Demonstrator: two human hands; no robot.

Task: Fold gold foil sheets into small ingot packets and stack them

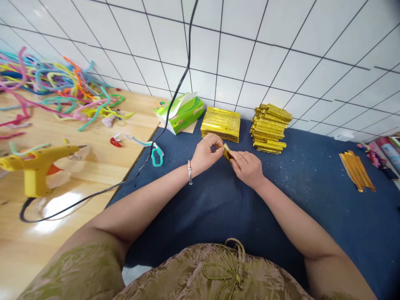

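Note:
Between my hands is a small folded strip of gold foil paper (227,152). My left hand (206,152), with a silver bangle at the wrist, pinches its upper left end. My right hand (248,166) is closed around its lower right end, so part of it is hidden under the fingers. Just beyond my left hand lies a flat stack of gold foil sheets (220,121). To the right of that rises a pile of folded gold strips (270,127), stacked unevenly by the wall.
A green tissue pack (181,113) stands by the tiled wall. At left, a yellow glue gun (37,166) rests on the wooden table, its black cord (175,98) crossing the view. Tangled pipe cleaners (62,83) lie behind it. More gold strips (356,171) are at right on the blue cloth.

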